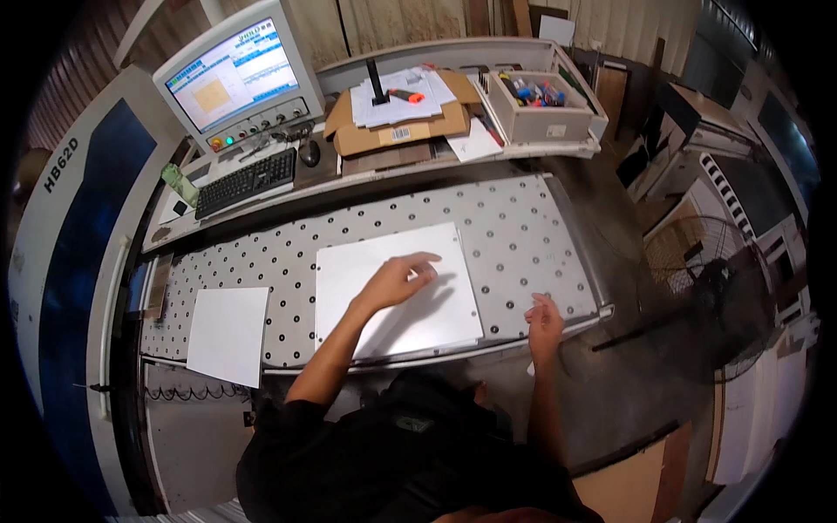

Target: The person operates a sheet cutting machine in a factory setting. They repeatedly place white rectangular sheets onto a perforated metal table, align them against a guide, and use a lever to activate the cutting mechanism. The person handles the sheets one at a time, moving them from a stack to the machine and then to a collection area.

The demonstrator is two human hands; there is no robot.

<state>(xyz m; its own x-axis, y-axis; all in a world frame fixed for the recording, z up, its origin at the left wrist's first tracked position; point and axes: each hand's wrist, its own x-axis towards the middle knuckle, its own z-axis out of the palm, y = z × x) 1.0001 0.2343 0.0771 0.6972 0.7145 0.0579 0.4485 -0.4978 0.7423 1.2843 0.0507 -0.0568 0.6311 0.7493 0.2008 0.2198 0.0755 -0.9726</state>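
The dotted worktable (514, 228) is stretching beneath and beyond the left hand (399, 281), to both sides of it. A stack of white panels (443, 315) is lying directly under that hand, and a smaller white panel (228, 336) is resting to its left, overhanging the near edge. The black keyboard (247, 184) is sitting farther off, beyond it and leftward. The left hand is hovering empty, thumb and fingers standing apart; the right hand (544, 324) is curling loosely right of the stack, its grip impossible to tell.
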